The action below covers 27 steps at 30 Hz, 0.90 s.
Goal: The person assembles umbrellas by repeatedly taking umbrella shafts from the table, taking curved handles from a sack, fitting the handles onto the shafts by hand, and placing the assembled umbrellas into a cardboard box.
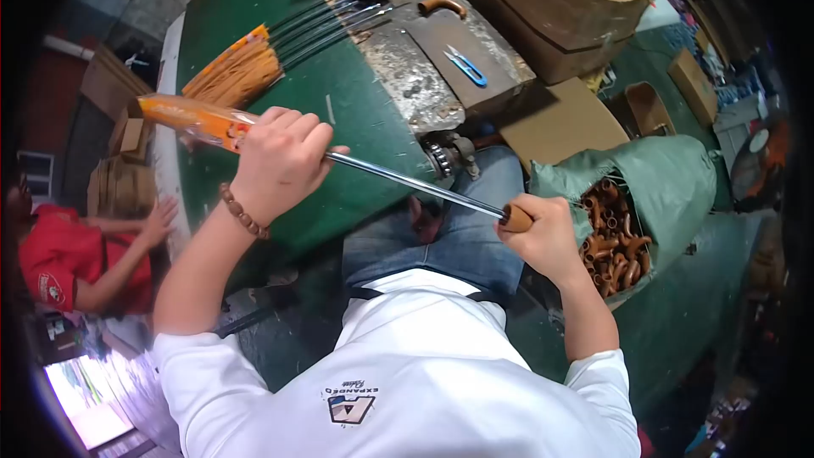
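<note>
An umbrella with a wrapped orange canopy (pixel 191 119) and a bare metal shaft (pixel 415 181) lies across in front of me. My left hand (pixel 284 153) is closed round the lower end of the canopy, where the shaft comes out. At the shaft's other end, my right hand (pixel 543 233) grips a brown umbrella handle (pixel 515 218), most of it hidden in the fingers. Several more umbrellas (pixel 233 72) rest side by side on the green table (pixel 339 110), their shafts pointing towards the metal block.
An open green sack (pixel 678 174) at my right holds many curved brown handles (pixel 610 242). Blue thread snips (pixel 465 66) and a loose curved handle (pixel 443 6) lie on the worn metal block (pixel 415 76). Behind stands a large cardboard box (pixel 551 13). A person in red (pixel 80 254) is at the left.
</note>
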Tool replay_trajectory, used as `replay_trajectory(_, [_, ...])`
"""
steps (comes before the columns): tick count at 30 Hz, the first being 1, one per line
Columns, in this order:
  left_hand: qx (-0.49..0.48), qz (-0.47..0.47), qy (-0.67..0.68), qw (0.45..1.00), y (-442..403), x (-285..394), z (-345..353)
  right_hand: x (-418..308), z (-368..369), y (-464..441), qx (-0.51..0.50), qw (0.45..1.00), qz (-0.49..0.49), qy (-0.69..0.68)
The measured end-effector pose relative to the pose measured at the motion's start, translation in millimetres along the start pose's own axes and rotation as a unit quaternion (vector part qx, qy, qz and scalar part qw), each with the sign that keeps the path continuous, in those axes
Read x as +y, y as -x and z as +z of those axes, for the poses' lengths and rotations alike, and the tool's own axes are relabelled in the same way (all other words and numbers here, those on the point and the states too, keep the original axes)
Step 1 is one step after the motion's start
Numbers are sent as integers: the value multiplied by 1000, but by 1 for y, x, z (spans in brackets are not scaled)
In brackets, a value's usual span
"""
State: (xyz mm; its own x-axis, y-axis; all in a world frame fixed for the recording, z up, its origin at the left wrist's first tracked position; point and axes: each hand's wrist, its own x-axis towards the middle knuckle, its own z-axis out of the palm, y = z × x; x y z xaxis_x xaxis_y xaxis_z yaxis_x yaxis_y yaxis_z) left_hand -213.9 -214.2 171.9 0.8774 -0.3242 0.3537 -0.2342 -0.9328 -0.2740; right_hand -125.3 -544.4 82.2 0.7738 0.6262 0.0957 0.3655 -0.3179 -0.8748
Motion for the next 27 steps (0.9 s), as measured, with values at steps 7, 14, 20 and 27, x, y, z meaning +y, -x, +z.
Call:
replay_trajectory(7, [-88,-69,-1,994,22,7,20,-2,-2,14,-39,996,78,-15])
replay_trajectory(14, [-10,-50,99,994,-2,88,58,-29,58,-6,-5,999,36,-15])
replay_trajectory(20, [-34,-49,113,992,-5,116,74,-15,69,-7,-8,999,49,-17])
replay_trajectory(27, [-62,-22,117,991,-3,123,75,-8,72,-1,-72,985,131,-83])
